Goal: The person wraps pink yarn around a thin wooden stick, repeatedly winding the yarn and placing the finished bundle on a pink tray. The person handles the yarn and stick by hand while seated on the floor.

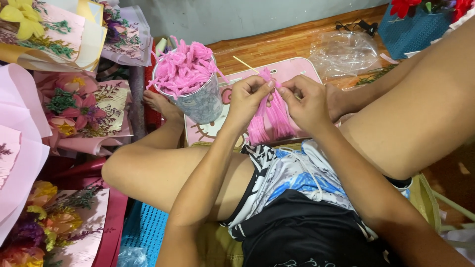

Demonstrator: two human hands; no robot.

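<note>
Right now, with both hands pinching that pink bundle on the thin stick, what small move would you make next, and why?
Probably another turn of the pink strands round the stick: the left hand and right hand pinch them together at its top, while the rest hangs loose below.

Fuzzy pink pipe cleaners [271, 116] (matt), glossy plastic tray [297, 69], varnished wooden floor [277, 44]
</note>
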